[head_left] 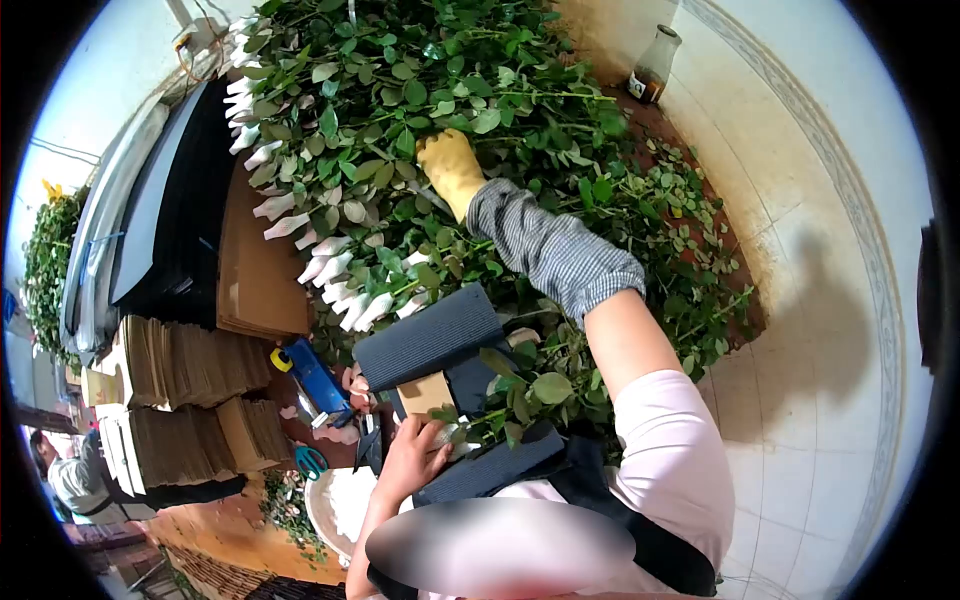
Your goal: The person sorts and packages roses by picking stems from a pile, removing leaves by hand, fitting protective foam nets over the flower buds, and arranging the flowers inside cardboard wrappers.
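Observation:
My right hand (450,170), in a yellow rubber glove with a checked sleeve above it, reaches into a large pile of leafy rose stems (400,90). Its fingers curl down among the leaves, and what they grip is hidden. My left hand (412,458) is bare and low in front of me, at the lower edge of a brown cardboard piece (427,395). Those fingers bend over beside a whitish rose bud (455,436), and what lies under them is unclear. Dark ribbed pads (430,335) frame the cardboard. White-sleeved rose heads (325,265) line the pile's left side.
Stacks of folded cardboard (190,365) stand on the left, with blue-handled scissors (311,461), a blue tool (318,380) and a yellow tape measure (282,359) nearby. A white bucket (322,510) is below. A glass bottle (655,65) stands by the tiled wall. Another person (80,480) is far left.

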Available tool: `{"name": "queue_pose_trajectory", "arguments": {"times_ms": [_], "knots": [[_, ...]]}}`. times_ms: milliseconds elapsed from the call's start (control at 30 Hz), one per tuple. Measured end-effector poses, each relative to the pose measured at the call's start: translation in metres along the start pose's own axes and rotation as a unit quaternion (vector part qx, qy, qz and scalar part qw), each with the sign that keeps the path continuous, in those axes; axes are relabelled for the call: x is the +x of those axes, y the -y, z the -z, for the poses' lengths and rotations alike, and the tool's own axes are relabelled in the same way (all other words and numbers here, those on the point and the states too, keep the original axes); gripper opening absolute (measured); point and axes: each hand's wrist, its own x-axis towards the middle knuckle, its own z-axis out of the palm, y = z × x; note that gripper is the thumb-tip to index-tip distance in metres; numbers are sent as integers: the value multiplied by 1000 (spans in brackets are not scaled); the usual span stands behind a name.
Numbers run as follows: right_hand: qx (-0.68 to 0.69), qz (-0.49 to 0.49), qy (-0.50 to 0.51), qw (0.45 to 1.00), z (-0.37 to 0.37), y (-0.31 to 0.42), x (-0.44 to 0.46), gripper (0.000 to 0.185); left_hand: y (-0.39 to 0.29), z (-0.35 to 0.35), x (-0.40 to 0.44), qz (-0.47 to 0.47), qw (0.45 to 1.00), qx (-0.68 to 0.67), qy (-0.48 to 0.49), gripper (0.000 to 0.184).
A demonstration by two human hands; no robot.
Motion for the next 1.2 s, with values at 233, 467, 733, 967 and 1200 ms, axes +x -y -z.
{"name": "queue_pose_trajectory", "arguments": {"times_ms": [233,467,733,967,1200], "knots": [[85,11,-88,992,59,-2,-61,25,5,-5,-4,-6,1000,-10,-15,36],[8,162,-132,978,98,-5,-156,28,3,-8,-4,-22,998,5,-51,39],[66,68,95,991,-23,-75,-188,30,2,-10,-7,-11,998,-22,-63,36],[203,34,326,923,50,-85,-135,62,9,-15,-6,-17,996,-37,-74,37],[118,-57,-29,991,5,-67,-35,30,5,-11,-3,-20,997,-24,-74,37]]}}
